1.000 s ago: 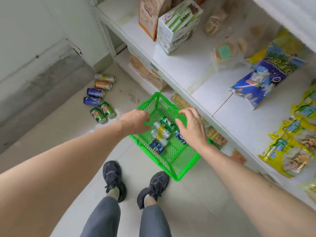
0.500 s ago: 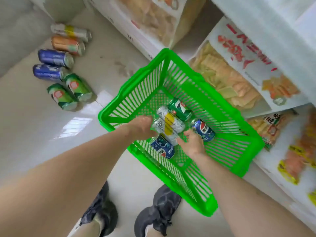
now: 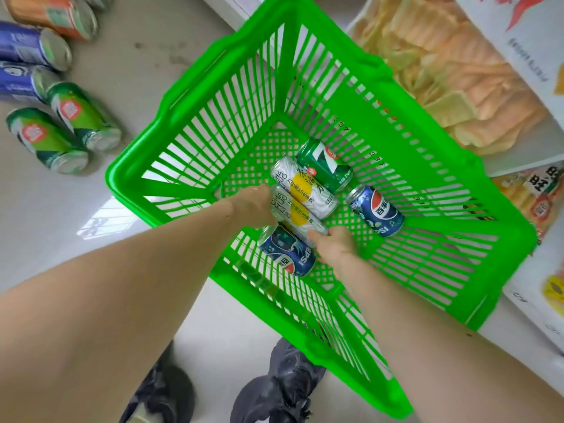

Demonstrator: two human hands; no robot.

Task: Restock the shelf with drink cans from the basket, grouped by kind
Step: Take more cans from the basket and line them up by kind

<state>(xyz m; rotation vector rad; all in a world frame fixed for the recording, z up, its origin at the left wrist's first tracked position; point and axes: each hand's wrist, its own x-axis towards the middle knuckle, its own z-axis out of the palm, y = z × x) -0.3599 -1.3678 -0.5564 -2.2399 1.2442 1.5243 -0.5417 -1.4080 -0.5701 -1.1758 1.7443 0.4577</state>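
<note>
A green plastic basket (image 3: 195, 96) stands on the floor with several cans lying in it. These are a green can (image 3: 325, 164), two white-and-yellow cans (image 3: 305, 187) side by side, and two blue Pepsi cans (image 3: 377, 210). The nearer Pepsi can (image 3: 288, 254) lies by the front wall. My left hand (image 3: 256, 206) grips the left end of the nearer white can (image 3: 297, 213). My right hand (image 3: 334, 245) has its fingers curled at that can's right end, just above the nearer Pepsi can. The fingertips of both hands are hidden.
Cans lie grouped on the floor at left: two green (image 3: 76, 117), two blue (image 3: 30, 45), one orange (image 3: 52, 10). The shelf's bottom tier with snack bags (image 3: 442, 71) runs along the right, close behind the basket. My shoes (image 3: 287, 386) stand just in front of it.
The camera has dropped much closer to the basket. Both hands went from above the basket down into it and closed in on the nearer white can.
</note>
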